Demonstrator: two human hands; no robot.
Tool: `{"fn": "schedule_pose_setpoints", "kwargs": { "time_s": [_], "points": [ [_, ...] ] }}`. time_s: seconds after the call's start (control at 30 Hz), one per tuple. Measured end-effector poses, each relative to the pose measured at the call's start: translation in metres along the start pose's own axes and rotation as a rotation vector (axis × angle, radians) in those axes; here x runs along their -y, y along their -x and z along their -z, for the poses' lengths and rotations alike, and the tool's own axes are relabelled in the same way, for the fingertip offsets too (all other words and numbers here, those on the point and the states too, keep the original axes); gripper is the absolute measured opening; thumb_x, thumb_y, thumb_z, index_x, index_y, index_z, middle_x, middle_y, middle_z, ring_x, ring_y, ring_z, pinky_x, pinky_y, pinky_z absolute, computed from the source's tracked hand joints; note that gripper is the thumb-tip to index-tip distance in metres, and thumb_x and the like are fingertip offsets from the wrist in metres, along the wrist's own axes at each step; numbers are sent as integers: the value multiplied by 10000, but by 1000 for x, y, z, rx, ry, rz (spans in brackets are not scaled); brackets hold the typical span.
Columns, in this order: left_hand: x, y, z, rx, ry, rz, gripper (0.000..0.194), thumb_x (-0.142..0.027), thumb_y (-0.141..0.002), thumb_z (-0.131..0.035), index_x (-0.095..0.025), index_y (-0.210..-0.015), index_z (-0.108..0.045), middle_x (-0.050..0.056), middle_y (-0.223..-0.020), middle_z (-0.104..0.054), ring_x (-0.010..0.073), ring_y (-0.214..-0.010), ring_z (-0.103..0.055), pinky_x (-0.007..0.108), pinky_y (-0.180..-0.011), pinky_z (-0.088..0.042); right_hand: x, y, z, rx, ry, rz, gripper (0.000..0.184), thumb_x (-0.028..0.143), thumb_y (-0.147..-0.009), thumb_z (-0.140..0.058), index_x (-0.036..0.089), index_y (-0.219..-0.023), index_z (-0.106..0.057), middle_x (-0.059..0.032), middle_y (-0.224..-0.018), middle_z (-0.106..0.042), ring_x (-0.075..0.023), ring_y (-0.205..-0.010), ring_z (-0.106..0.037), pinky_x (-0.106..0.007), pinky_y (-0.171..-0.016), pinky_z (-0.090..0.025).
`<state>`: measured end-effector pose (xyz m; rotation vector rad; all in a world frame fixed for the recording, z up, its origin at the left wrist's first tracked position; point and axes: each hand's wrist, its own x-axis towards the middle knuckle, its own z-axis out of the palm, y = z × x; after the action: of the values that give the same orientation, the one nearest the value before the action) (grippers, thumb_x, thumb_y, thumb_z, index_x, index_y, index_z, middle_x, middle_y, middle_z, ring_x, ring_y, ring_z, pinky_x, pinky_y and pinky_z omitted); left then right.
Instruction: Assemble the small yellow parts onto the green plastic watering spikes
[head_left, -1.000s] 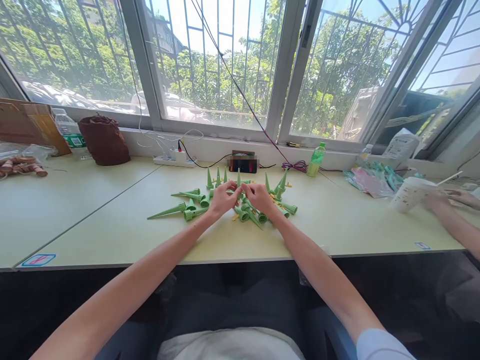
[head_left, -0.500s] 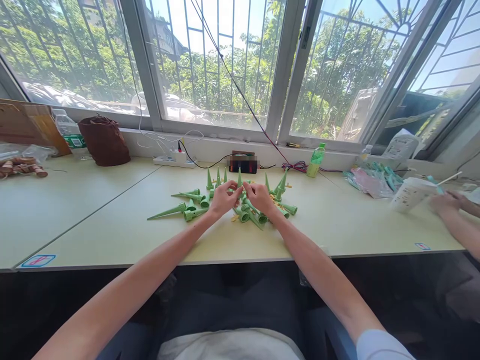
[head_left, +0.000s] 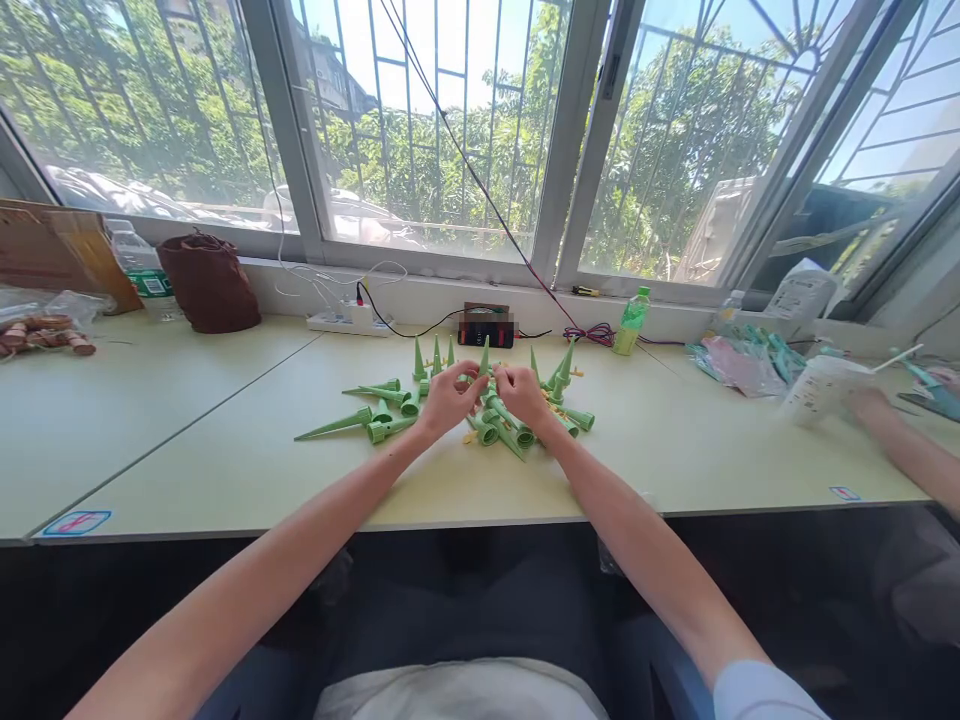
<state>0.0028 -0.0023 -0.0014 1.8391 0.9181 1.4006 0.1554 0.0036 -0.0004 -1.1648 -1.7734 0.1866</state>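
My left hand (head_left: 448, 400) is closed around a green plastic plant watering spike (head_left: 485, 356), held tip up over the table. My right hand (head_left: 523, 394) pinches close beside it with its fingertips; whatever is between them is too small to make out. Around both hands lie more green spikes (head_left: 334, 424), pointed at one end and hollow at the other. Several others stand upright (head_left: 418, 358) behind the hands. Small yellow plastic pieces (head_left: 470, 437) are scattered among the spikes.
Toward the window are a phone (head_left: 486, 334), a power strip (head_left: 347, 322) and a green bottle (head_left: 631, 321). A brown bag (head_left: 207, 282) stands at left. On the right, a co-worker's hand (head_left: 870, 408) is near a white tub (head_left: 823, 390) and plastic bags (head_left: 739, 362).
The held spike has shifted slightly right. My right fingertips have moved a little to the right, apart from the left ones. The co-worker's hands have moved on the right.
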Motion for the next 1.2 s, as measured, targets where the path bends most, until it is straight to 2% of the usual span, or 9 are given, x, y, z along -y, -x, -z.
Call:
{"fn": "schedule_pose_setpoints", "kwargs": {
  "time_s": [0.13,0.27,0.37,0.47,0.7,0.87,1.0,1.13,1.2],
  "points": [
    [1,-3,-2,-3,57,54,388,-559,-831,-569,-190,-949,-565,51,-936,-643,115,-506,-625,215,-381,-457,4,0,4,-61,-18,-32,583,546,-962,-323,193,-501,-383,3,-466,-429,-109,-501,-365,-277,-553,-272],
    [1,-4,-1,-42,80,127,399,-585,-871,-497,-187,-869,-533,7,-759,-596,88,-411,-553,207,-333,-392,6,0,6,-71,-44,-15,574,556,-965,-316,183,-545,-433,-9,-523,-505,-109,-524,-409,-266,-568,-292],
    [-2,-4,0,14,143,222,404,-598,-869,-499,-195,-830,-493,-37,-592,-523,74,-329,-449,197,-287,-290,6,1,6,-31,-60,28,555,570,-957,-336,179,-585,-468,-13,-573,-543,-114,-564,-440,-256,-585,-304],
    [-6,-3,1,82,234,321,419,-617,-851,-521,-202,-820,-470,-44,-535,-508,75,-314,-418,191,-281,-241,4,1,6,-1,-78,39,543,572,-953,-339,179,-604,-479,-18,-606,-566,-120,-588,-458,-252,-588,-308],
    [-10,-3,2,135,419,411,433,-575,-771,-663,-196,-846,-467,-18,-608,-565,80,-401,-495,190,-345,-339,2,-1,6,2,-69,38,542,583,-946,-330,181,-617,-480,-12,-607,-554,-118,-590,-447,-250,-582,-305],
    [-7,-2,3,143,403,358,474,-530,-714,-735,-186,-942,-502,-20,-683,-572,84,-455,-539,203,-380,-400,1,0,6,-21,-46,32,541,556,-953,-316,192,-563,-402,9,-532,-454,-109,-545,-361,-264,-559,-273],
    [-5,0,1,112,207,204,464,-457,-688,-764,-195,-981,-518,-30,-716,-572,80,-436,-541,195,-360,-374,0,0,4,-26,8,27,556,543,-953,-316,198,-518,-347,17,-483,-364,-109,-526,-300,-279,-545,-246],
    [-5,1,0,78,45,123,358,-385,-723,-729,-202,-961,-533,-57,-620,-539,67,-391,-494,176,-346,-331,1,-1,2,-42,20,32,570,543,-954,-316,198,-501,-338,17,-478,-350,-109,-523,-284,-280,-546,-241],
    [-5,1,-1,55,36,84,363,-379,-731,-719,-207,-990,-533,-28,-742,-596,63,-414,-521,176,-345,-340,2,-1,2,-48,14,32,574,563,-953,-310,200,-510,-335,18,-480,-353,-110,-524,-284,-282,-544,-238]
  ]
}}
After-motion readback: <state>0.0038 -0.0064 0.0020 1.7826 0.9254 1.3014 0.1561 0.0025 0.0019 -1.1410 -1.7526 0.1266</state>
